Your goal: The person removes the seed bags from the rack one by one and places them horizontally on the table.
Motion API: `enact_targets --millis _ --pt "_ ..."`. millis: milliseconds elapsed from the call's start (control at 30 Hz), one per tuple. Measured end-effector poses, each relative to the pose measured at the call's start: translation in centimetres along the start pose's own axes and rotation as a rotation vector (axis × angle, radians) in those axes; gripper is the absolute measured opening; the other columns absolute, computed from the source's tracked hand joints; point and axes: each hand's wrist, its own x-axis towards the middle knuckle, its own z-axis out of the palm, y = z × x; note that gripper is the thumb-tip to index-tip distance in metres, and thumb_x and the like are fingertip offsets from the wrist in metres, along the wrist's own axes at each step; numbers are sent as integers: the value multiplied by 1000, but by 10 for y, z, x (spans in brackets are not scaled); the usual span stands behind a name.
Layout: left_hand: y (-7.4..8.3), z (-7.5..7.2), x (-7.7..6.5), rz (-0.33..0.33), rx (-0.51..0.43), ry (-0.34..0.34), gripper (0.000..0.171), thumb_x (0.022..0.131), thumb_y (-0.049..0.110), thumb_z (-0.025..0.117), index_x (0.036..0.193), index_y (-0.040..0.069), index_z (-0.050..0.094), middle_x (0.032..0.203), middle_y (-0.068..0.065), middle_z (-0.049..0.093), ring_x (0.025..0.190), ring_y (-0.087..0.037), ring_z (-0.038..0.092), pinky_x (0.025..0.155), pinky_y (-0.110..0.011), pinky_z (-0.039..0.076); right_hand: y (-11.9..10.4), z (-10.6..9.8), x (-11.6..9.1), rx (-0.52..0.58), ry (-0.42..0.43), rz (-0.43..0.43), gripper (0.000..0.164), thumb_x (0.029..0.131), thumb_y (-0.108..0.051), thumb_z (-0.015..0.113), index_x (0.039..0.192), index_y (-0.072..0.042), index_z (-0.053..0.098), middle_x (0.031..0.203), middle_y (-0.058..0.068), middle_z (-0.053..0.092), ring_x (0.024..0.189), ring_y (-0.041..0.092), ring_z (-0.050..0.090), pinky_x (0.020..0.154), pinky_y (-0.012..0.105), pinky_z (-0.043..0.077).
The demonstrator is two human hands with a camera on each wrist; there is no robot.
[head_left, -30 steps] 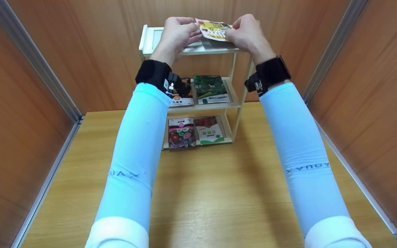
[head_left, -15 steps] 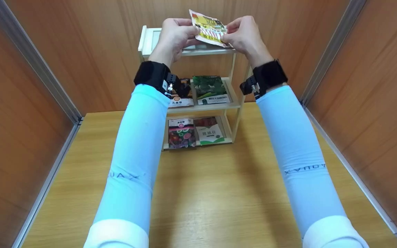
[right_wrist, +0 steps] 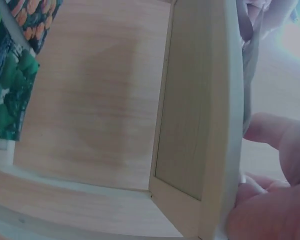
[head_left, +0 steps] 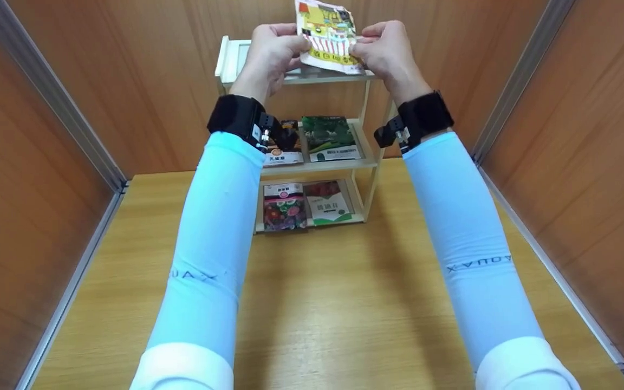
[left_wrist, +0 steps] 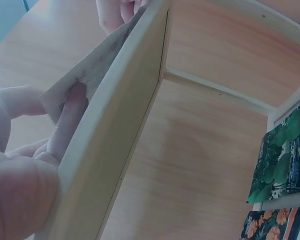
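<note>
A yellow and white seed packet (head_left: 327,35) with red stripes is held over the top tier of a small white shelf rack (head_left: 317,80). My left hand (head_left: 270,59) pinches its left side between thumb and fingers. On the opposite side, my right hand (head_left: 390,53) pinches the lower right edge. The packet leans with its printed face toward me. In the left wrist view, the packet's dull back (left_wrist: 92,67) shows behind the shelf board, beside the fingers. The right wrist view has the top board hiding much of the right hand's grip.
On the middle tier lie a green packet (head_left: 331,138) and an orange-flowered packet (head_left: 285,154), partly covered by the left wrist camera. The bottom tier holds a purple-flowered packet (head_left: 285,208) and a white-green packet (head_left: 328,205). Wood-panelled walls (head_left: 588,135) enclose the table (head_left: 312,303).
The seed packet has been tilted up from nearly flat, so more of its printed face shows. Both hands keep their pinch and have moved only slightly.
</note>
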Motion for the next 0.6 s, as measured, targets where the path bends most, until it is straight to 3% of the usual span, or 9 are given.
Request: enact_targets --millis 300,467,600 --pt "-4 2 -5 67 58 10 37 101 2 63 138 5 61 127 -9 69 111 -17 69 85 -20 57 3 -2 -5 228 -21 -19 35 97 -13 71 131 -8 66 123 9 67 107 20 70 86 24 59" --pt "-6 4 -8 125 118 24 40 101 2 63 141 5 59 129 -8 69 115 -13 68 90 -18 54 3 -2 -8 234 -19 -48 31 96 -13 73 127 -7 69 116 9 69 103 21 72 84 26 60" --pt "-6 5 -9 117 128 44 42 102 4 62 143 7 57 131 -6 69 116 -12 66 92 -17 53 4 0 -10 215 -12 -46 30 96 -15 74 124 -7 70 115 9 70 102 21 72 84 27 60"
